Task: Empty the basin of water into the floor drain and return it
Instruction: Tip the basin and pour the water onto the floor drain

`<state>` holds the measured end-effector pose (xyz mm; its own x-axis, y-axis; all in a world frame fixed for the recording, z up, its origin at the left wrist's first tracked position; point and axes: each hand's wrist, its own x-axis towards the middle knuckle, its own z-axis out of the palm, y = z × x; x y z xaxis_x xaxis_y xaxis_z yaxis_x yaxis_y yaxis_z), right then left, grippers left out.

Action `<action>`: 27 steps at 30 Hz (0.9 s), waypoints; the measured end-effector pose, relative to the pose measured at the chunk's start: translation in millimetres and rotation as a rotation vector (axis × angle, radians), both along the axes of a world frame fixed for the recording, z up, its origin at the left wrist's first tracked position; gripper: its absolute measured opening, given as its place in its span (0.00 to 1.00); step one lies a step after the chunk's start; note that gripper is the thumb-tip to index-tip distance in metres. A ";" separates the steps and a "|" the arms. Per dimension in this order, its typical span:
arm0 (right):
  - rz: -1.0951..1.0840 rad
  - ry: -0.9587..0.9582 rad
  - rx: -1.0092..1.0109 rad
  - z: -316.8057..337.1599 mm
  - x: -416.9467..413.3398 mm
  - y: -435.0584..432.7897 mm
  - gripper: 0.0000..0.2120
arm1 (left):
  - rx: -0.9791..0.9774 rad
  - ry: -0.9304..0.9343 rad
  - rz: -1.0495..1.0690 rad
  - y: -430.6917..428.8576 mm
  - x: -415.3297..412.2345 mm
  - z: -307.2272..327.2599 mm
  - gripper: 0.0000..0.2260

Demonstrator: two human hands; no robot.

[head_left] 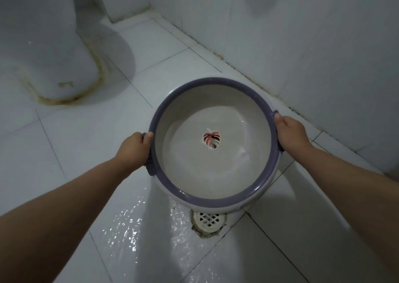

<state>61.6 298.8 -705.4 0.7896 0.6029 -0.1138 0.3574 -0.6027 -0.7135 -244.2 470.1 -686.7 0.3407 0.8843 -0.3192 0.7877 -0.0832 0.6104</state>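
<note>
Basin held over the drain, seen from the head camera. I hold the basin (213,144) with both hands above the white tiled floor (90,144), its near wall directly over the floor drain (209,220), which shows just beyond its near edge. My left hand (135,148) clasps the purple handle lug on the left of the rim, thumb hooked over the rim; my right hand (290,132) clasps the matching lug on the right, fingers curled under and thumb on top. The basin is round, so it has no true long axis; the line that matters runs handle to handle, left to right, and the mouth faces up and toward me, tilted so that the near rim sits lowest. A shallow pool of water (228,166) lies against the near right of the bowl, around a leaf-shaped decal (211,140). I judge the basin to be stiff, light plastic, with the little weight left being sloshing water, which will shift toward whichever side I lower. The wet rim may be slippery, so the two lugs are the sound places to grip. Water glistens on the tiles near the drain, to its left. A toilet base (49,52) stands at the far left, and the tiled wall (313,45) runs along the right.
</note>
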 end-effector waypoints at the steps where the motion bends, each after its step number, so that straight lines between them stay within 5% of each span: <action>1: 0.004 -0.002 0.002 0.3 -0.1 0.1 0.24 | -0.003 -0.002 -0.003 0.2 -0.1 0.2 0.18; 27: 0.022 -0.014 0.025 -3.7 1.8 -2.7 0.25 | -0.012 -0.003 -0.002 -0.6 -0.9 2.6 0.20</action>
<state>63.4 296.1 -709.1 0.7778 0.6224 -0.0876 0.3804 -0.5771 -0.7227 -245.1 469.5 -684.2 0.3434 0.8800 -0.3282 0.7855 -0.0775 0.6140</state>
